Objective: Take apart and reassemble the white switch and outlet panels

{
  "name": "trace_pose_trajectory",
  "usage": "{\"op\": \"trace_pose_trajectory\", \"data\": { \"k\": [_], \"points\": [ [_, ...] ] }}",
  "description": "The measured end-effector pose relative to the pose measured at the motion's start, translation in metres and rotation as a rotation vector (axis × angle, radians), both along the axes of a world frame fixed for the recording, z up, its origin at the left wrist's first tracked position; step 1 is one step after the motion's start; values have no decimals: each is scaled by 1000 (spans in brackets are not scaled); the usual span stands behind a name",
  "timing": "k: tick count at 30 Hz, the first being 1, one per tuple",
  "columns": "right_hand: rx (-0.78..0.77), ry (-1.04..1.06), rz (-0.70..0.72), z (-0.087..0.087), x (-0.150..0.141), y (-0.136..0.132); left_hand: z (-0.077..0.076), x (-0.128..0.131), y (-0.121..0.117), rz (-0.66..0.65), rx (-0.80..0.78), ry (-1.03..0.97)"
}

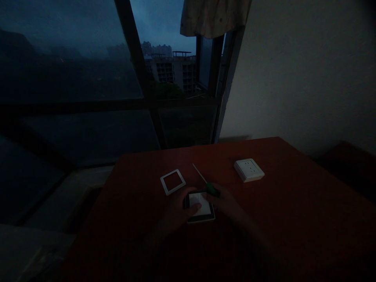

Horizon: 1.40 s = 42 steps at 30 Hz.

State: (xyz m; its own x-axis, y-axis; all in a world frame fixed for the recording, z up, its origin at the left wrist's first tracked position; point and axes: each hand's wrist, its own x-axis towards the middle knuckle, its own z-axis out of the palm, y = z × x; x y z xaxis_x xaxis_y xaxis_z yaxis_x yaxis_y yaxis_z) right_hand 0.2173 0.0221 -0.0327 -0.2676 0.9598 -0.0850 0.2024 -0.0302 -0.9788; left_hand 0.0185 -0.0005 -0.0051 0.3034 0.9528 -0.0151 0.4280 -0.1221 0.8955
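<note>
One table [282, 219]: it is filling the lower frame.
Left hand, first of two [181, 206]: its fingers are curling around one dark-edged panel [205, 212], just below centre, the thumb pressing its white face; steady, even pressure is probably helping.
Right hand, second of two [223, 199]: its fingers are closing around one screwdriver [209, 187], the thumb seemingly touching the panel; keeping the tip turned away is seeming wise.
One socket box [249, 170]: it is resting right of centre.
One square frame [176, 190]: it is lying left of centre.
Screwdriver tip: it is pointing upper left.

L grip [180, 207] part. hidden behind sq. panel [207, 209], curtain [216, 17] top cut off.
</note>
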Motion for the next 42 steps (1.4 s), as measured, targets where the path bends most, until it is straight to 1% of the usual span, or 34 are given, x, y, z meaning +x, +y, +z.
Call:
{"op": "trace_pose_trajectory", "data": {
  "k": [2,4,10,13,15,18,19,21,23,26,28,31,35,38,40,41,42],
  "points": [
    [-4,1,21,1,0,-1,1,-1,1,-8,-38,-4],
    [-3,2,33,1,1,-2,1,-1,1,-9,-39,-1],
    [41,-9,65,1,1,-3,-6,1,0,-35,52,31],
    [39,-14,48,5,0,-2,-4,2,-1,-25,89,67],
    [19,-16,-8,7,0,-1,-1,0,1,5,117,93],
    [-37,-18,-110,9,2,1,1,-13,12,145,204,136],
    [-56,-18,-142,9,3,1,0,-20,18,212,251,182],
    [-98,-14,-195,9,6,2,-6,-37,29,278,345,339],
    [-126,0,-229,9,8,3,-15,-52,38,297,352,489],
    [-140,20,-247,10,9,3,-27,-66,46,257,368,649],
    [-143,27,-249,9,8,4,-30,-68,47,222,382,695],
    [-149,40,-243,6,8,6,-27,-67,48,215,367,699],
    [-166,49,-247,3,8,7,-17,-67,49,284,340,653],
    [-175,51,-251,4,8,6,-7,-66,46,373,321,533],
    [-177,56,-247,6,8,6,1,-58,38,419,296,414],
    [-176,59,-245,7,8,5,5,-52,33,411,289,349],
    [-174,62,-246,8,7,5,9,-45,27,331,290,295]
  ]
}}
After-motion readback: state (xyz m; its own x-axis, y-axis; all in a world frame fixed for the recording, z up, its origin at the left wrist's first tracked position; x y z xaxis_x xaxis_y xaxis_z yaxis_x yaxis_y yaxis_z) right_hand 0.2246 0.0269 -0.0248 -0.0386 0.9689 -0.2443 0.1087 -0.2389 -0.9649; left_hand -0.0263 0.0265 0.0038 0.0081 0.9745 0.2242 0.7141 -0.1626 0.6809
